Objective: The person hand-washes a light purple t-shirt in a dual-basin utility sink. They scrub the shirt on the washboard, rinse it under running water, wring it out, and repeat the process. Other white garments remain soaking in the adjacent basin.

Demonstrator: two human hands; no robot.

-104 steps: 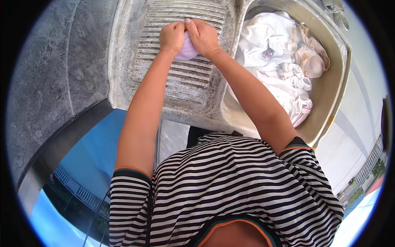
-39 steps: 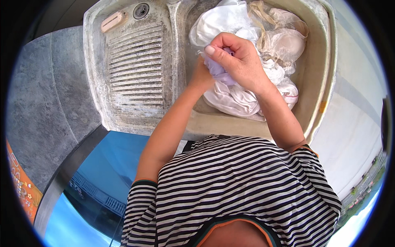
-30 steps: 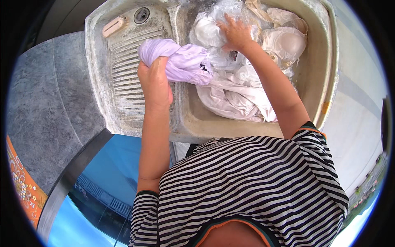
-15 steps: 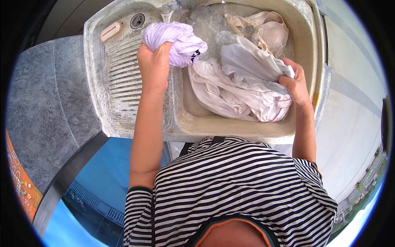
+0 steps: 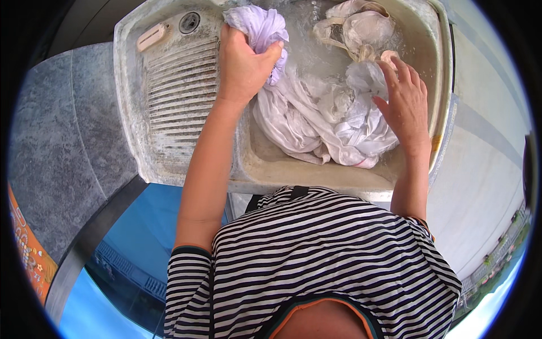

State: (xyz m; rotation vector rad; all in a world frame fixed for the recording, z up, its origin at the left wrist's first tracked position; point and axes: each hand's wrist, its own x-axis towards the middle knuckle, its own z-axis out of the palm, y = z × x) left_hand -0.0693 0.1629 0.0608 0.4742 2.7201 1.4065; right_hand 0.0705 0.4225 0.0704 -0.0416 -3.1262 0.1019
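Grip state. The left hand [image 5: 243, 65] is closed in a fist around a bunched lilac cloth [image 5: 259, 28]; the fingers wrap the wad from below and the thumb closes over its near side. Part of the cloth bulges out above the fist. The wad sits over the divider between the washboard [image 5: 180, 96] and the basin [image 5: 418, 22], at the far end of the sink. The right hand [image 5: 403, 104] is open, fingers spread, holding nothing; its palm hovers over or lightly touches the white laundry [image 5: 333, 121], and contact cannot be confirmed.

Surroundings. To the right of the left fist and below it, the white laundry lies heaped in the basin, and water shows around it. Beyond the right fingertips lies a pale, beige-toned garment [image 5: 361, 25]. To the left of the fist lie the washboard ribs, with a soap bar [image 5: 151, 37] and a drain [image 5: 189, 21] at their far end.

Likely faults.
- Slip: the cloth looks wet, and the free bulge above the fist could pull out and drop into the basin.
- Snag: a tail of the cloth may trail into the white laundry and drag a piece up with it.
- Spill: water wrung over the divider could run off the sink's near edge onto the striped shirt [image 5: 316, 254].
- Abrasion: knuckles close to the ribs risk scraping.
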